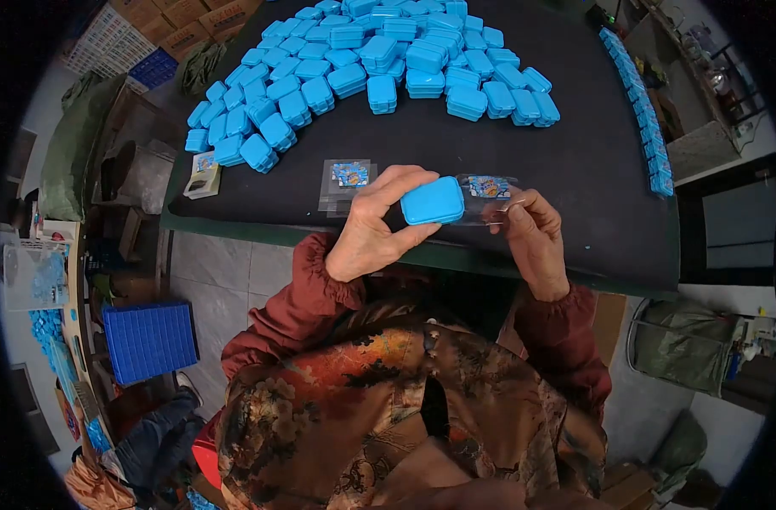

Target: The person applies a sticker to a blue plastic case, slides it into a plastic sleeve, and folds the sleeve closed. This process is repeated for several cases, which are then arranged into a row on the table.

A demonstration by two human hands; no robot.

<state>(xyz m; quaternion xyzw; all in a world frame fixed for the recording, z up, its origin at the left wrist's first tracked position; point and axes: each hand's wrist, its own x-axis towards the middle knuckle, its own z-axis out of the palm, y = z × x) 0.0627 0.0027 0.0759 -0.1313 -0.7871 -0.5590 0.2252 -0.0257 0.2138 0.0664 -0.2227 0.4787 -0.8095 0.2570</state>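
Now | left hand (366,234) curled round blue case (433,201), lid down | right hand (534,238) pinching clear sleeve (490,194), apparently at its mouth | case smooth, rounded, above dark worktop (575,170)

both hands raised together, left hand (372,228) fingers curled in a grip, right hand (534,240) pinching.
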